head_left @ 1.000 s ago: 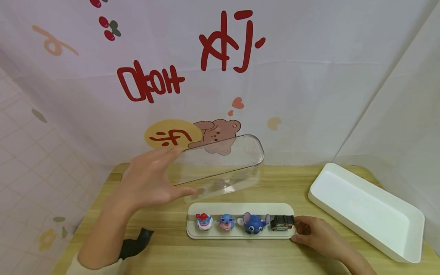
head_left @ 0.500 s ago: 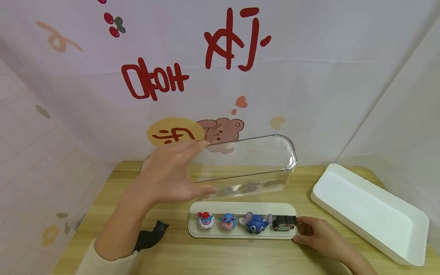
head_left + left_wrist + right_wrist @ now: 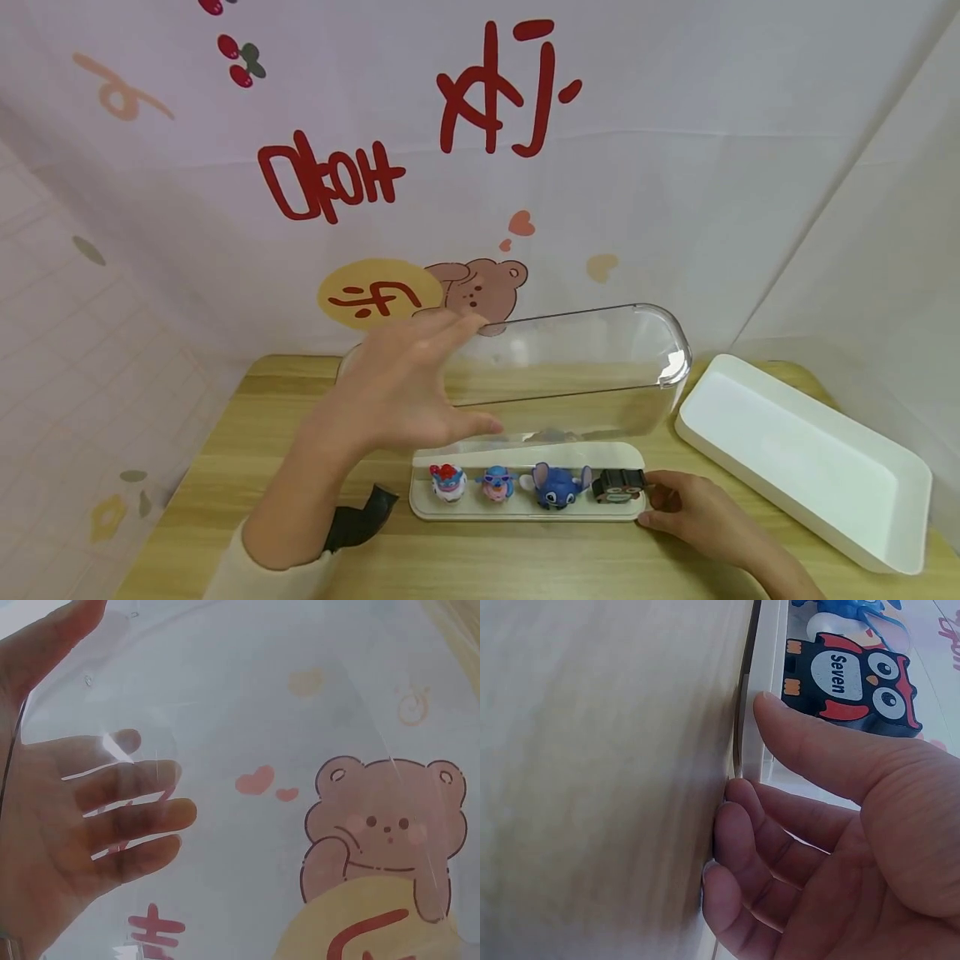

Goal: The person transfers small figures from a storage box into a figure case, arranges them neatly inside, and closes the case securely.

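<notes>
A long clear plastic cover (image 3: pixel 577 354) is held by my left hand (image 3: pixel 397 383), thumb on one side and fingers on the other. Through the cover in the left wrist view, the fingers (image 3: pixel 135 817) show spread and fairly straight. Below it lies a narrow white base (image 3: pixel 525 516) bearing a row of toy figures: one with a red top (image 3: pixel 447 483), one in sunglasses (image 3: pixel 497 483), a big-eared blue one (image 3: pixel 558 489) and a black owl (image 3: pixel 855 682) marked "Seven". At the base's right end, my right hand (image 3: pixel 697 512) grips the edge, thumb on the rim and fingers curled.
A white rectangular tray (image 3: pixel 802 467) stands at an angle on the right of the wooden table (image 3: pixel 465 562). A black curved piece (image 3: pixel 362 521) shows beside the left forearm. Behind the table hangs a white printed cloth (image 3: pixel 675 200).
My left hand has carried the clear cover to the right, and it now hangs behind and over the back of the base. The right hand and the figures have stayed in place.
</notes>
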The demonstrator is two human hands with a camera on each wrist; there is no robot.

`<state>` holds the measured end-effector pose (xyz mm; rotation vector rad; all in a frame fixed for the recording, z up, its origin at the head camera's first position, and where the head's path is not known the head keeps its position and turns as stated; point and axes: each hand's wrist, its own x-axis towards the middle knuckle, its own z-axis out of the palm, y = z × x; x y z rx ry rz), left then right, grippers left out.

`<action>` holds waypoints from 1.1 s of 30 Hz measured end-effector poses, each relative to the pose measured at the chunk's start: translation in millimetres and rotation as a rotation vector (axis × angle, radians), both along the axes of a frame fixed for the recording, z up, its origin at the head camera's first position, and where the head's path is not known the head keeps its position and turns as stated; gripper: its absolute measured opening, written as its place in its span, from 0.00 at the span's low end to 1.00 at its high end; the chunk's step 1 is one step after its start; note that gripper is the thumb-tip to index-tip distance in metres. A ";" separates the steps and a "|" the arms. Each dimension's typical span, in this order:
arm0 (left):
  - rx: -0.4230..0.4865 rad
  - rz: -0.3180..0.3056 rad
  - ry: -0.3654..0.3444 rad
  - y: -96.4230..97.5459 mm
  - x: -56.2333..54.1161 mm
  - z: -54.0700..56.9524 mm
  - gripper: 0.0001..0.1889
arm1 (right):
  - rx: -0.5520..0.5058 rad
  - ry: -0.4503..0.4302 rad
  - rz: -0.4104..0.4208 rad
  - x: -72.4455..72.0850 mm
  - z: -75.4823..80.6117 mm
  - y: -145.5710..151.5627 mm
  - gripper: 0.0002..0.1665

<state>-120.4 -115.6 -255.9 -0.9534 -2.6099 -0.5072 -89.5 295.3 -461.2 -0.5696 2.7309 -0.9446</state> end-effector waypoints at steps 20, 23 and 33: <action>-0.106 0.037 -0.159 22.9 3.7 -15.9 0.50 | -0.009 -0.023 -0.007 -1.5 2.3 -0.9 0.27; -0.116 0.037 -0.146 25.2 3.6 -18.3 0.50 | -0.003 -0.036 -0.011 -1.7 2.2 -0.5 0.31; -0.124 0.027 -0.158 31.5 4.0 -27.2 0.50 | 0.004 -0.015 -0.017 -0.6 0.7 -0.4 0.23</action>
